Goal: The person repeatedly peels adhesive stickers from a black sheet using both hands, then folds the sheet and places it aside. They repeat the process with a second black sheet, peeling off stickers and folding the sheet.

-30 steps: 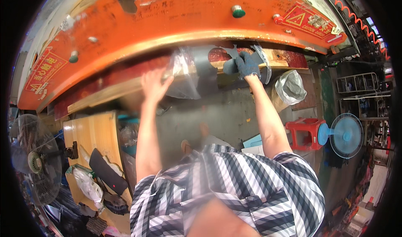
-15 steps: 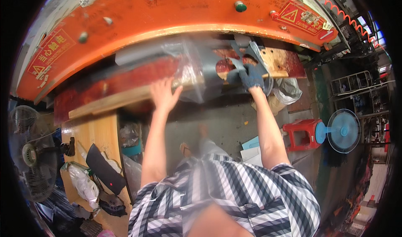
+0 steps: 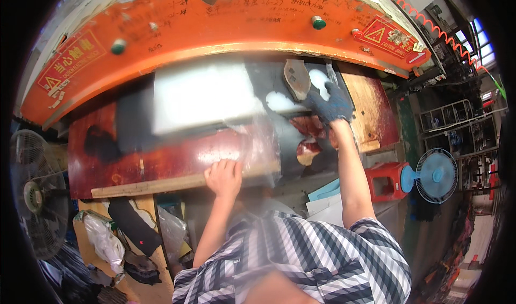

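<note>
A dark grey sheet (image 3: pixel 287 137) with several cut-out holes and clear film (image 3: pixel 260 143) along its left part lies over a dark red board (image 3: pixel 156 161). My right hand (image 3: pixel 332 105), in a dark blue glove, is over the sheet's right part. It is beside the lower end of a tan-grey, sole-shaped piece (image 3: pixel 296 78); its fingers blend into the dark sheet, so their grip does not show. My bare left hand (image 3: pixel 224 178) is at the board's front wooden edge (image 3: pixel 161 185), next to the film. Its fingers are curled together, and what is under them is hidden.
An orange machine beam (image 3: pixel 231 24) with green knobs spans the back. A bright white rectangle (image 3: pixel 204 97) lies on the board. On the right are a red stool (image 3: pixel 384 183) and blue fan (image 3: pixel 436 175); on the left, another fan (image 3: pixel 35 196) and side table (image 3: pixel 145 282).
My view has shifted, showing more of the board. The sheet lies flatter, and the white rectangle and sole-shaped piece now show clearly. My left hand's fingers have gone from spread to curled.
</note>
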The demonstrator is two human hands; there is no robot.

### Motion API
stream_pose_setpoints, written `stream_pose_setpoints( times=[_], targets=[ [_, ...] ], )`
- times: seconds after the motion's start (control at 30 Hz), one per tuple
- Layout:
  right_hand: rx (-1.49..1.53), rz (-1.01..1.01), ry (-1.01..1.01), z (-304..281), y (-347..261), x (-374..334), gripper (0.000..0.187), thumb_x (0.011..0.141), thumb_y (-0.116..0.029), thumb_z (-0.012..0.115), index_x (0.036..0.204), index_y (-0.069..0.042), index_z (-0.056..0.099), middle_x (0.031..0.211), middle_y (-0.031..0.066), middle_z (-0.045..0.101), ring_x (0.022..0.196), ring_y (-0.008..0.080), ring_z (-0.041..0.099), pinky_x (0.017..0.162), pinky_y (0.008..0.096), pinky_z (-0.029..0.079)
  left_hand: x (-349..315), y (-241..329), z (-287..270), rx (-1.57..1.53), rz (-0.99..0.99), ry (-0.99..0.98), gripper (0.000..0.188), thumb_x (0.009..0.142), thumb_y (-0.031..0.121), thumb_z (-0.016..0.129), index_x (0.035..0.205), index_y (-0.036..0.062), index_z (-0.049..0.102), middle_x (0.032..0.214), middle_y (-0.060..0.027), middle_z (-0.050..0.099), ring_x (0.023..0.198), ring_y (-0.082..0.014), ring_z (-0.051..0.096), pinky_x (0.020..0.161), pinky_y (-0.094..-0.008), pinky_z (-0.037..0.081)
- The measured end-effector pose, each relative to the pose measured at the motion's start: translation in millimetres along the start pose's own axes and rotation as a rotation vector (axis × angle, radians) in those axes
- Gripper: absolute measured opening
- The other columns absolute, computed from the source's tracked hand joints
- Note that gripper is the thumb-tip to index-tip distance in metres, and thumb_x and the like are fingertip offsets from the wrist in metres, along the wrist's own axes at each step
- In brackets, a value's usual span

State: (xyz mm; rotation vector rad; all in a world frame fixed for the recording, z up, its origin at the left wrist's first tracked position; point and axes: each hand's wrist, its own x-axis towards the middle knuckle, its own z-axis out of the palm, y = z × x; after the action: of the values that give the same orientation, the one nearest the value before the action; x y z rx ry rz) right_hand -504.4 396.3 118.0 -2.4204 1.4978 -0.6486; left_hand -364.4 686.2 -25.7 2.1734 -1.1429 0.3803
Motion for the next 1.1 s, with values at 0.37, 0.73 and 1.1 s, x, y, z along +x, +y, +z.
stream_pose_setpoints(
  times=[0.37,0.73,1.1],
  targets=[
    [0.046,-0.028,-0.125,47.2,-11.4,-4.4,0.086,0.063,-0.052,0.077,0.130,-0.004,0.052,0.111,0.0195,0.062,0.104,0.0343,0.060,0.090,0.0411,0.049,-81.0,24.6,-28.7,0.054,-0.054,0.039,0.008,0.077,0.028,0.068,0.077,0.0201,0.067,0.085,0.0050,0.065,0.078,-0.0162,0.060,0.073,-0.0315,0.039],
    [1.818,0.151,-0.577,-1.8,90.6,-40.2,0.061,0.083,-0.024,0.066,0.136,0.000,0.046,0.094,0.0042,0.064,0.077,0.0111,0.064,0.064,0.0242,0.055,-63.2,38.5,-30.9,-0.631,-0.649,-0.283,0.030,0.097,0.029,0.049,0.098,0.0036,0.064,0.100,-0.0060,0.066,0.092,-0.0223,0.062,0.075,-0.0361,0.044],
    [1.731,0.183,-0.453,-10.9,110.8,-46.4,0.065,0.081,-0.023,0.067,0.135,0.006,0.044,0.109,0.0138,0.065,0.088,0.0185,0.066,0.080,0.0285,0.056,-30.2,98.6,2.4,-1.375,-0.857,-0.351,0.025,0.093,0.018,0.061,0.108,-0.0026,0.058,0.084,-0.0089,0.064,0.066,-0.0180,0.061,0.062,-0.0273,0.049]
  ],
)
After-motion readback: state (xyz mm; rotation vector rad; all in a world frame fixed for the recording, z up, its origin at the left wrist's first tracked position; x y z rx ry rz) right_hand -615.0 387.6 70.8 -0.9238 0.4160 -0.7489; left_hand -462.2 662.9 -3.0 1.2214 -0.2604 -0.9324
